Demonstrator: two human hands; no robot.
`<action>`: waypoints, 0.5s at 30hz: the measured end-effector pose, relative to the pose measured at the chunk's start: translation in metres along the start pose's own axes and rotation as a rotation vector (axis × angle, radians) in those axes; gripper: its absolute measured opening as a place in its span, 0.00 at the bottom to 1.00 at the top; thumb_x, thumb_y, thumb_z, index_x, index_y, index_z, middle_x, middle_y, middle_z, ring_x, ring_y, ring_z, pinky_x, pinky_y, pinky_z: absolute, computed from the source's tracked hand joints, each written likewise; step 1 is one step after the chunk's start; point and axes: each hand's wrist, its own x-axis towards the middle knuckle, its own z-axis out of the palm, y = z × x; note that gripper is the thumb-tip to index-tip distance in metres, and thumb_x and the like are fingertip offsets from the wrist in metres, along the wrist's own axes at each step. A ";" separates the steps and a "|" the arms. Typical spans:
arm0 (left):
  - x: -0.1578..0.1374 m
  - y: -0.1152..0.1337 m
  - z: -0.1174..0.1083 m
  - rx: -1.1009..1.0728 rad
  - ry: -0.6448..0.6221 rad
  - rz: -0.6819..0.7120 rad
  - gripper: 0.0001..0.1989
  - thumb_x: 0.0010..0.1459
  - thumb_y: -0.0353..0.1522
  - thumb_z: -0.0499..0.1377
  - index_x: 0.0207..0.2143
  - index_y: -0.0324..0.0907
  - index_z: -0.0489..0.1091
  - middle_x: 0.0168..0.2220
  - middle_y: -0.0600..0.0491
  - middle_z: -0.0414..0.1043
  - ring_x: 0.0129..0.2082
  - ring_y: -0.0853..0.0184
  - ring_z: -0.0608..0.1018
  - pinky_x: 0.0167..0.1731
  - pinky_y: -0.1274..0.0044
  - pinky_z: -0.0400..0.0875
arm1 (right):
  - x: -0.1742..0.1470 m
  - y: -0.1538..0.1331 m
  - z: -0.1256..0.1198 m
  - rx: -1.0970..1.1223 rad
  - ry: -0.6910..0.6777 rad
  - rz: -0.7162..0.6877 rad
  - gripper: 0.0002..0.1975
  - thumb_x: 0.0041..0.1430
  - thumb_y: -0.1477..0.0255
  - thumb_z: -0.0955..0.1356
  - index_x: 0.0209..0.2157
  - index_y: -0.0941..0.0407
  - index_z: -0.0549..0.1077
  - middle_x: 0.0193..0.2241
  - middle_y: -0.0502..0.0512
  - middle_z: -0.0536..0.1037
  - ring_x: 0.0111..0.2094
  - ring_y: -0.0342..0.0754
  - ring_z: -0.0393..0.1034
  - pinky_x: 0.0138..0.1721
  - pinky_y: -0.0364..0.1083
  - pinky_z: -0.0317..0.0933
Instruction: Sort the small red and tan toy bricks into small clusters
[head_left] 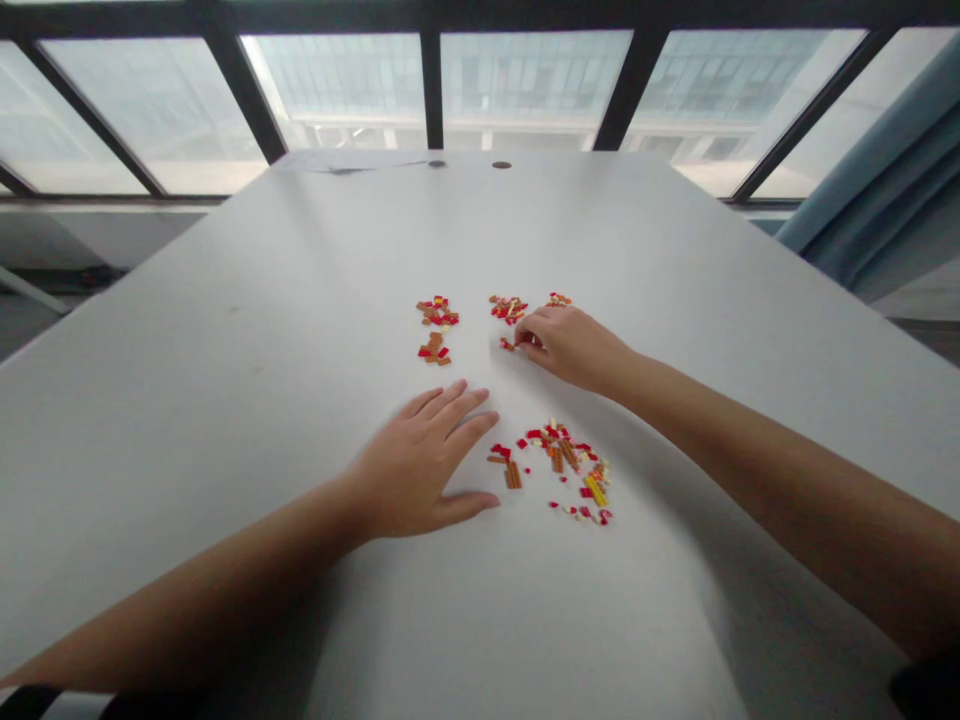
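Small building bricks in red, orange-brown, yellow and cream lie in separate groups on a white table [225, 450]. My left hand [424, 460] rests palm down with its fingers spread, just left of the loose near pile of bricks [559, 450]. Farther off, my right hand [562, 345] has its fingertips pinched together at a small cluster of bricks [507, 344]. What sits between those fingertips is hidden. Right behind that hand are a middle brick pile [508, 308] and a partly covered right pile [559, 299].
Two more brick groups lie to the left, a far one [437, 311] and a nearer one [433, 350]. Two dark round spots [502, 165] mark the table's far edge, near a flat white sheet [330, 162]. Windows stand beyond, with a blue curtain [885, 190] at right.
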 end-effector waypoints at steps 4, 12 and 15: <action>0.000 0.000 0.000 -0.011 0.003 -0.001 0.37 0.69 0.54 0.59 0.68 0.38 0.65 0.72 0.32 0.62 0.74 0.40 0.64 0.70 0.47 0.62 | 0.006 0.001 0.005 -0.062 0.025 0.058 0.13 0.69 0.75 0.64 0.43 0.62 0.80 0.43 0.67 0.85 0.43 0.54 0.78 0.48 0.51 0.66; 0.001 0.001 -0.002 0.037 -0.006 0.010 0.39 0.70 0.55 0.56 0.68 0.34 0.65 0.72 0.31 0.62 0.73 0.38 0.65 0.69 0.48 0.63 | 0.006 -0.003 0.003 -0.004 0.033 0.055 0.13 0.68 0.74 0.65 0.45 0.60 0.82 0.42 0.64 0.86 0.43 0.54 0.79 0.47 0.51 0.66; 0.001 0.001 -0.002 0.029 -0.008 0.004 0.38 0.70 0.55 0.56 0.68 0.35 0.65 0.72 0.32 0.62 0.73 0.39 0.64 0.70 0.49 0.63 | 0.004 -0.004 0.001 0.037 0.047 0.131 0.14 0.67 0.75 0.66 0.49 0.60 0.81 0.41 0.62 0.86 0.40 0.54 0.79 0.44 0.50 0.66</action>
